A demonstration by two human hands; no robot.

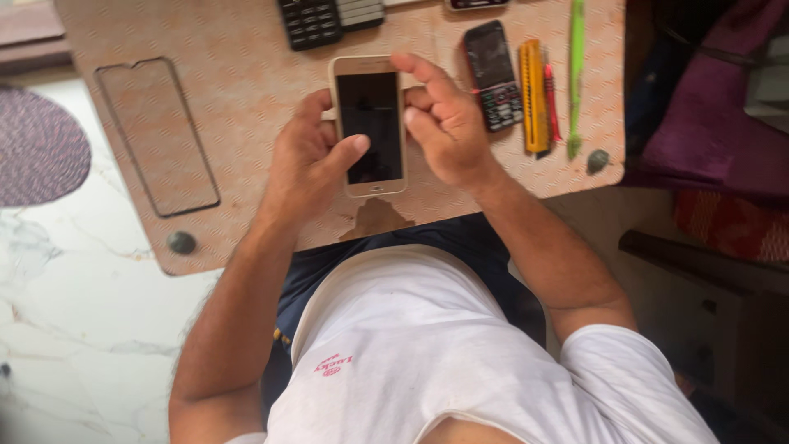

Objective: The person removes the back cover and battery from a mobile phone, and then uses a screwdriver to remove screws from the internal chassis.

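Head view: both hands, left hand [308, 160] and right hand [444, 123], are gripping an unopened gold smartphone [370, 123] at frame centre, desk [246, 49] tools lying untouched.

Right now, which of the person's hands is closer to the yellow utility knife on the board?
The right hand. It is just left of the yellow utility knife, beyond the small keypad phone; the left hand is across the smartphone.

- gold-framed smartphone [368, 123] with a plain black screen
- counter [246, 90] is pinkish tan with a fine wavy texture
- yellow utility knife [534, 94], bright green tool [576, 74]
- white marbled floor [74, 288], speckled purple mat [37, 148]
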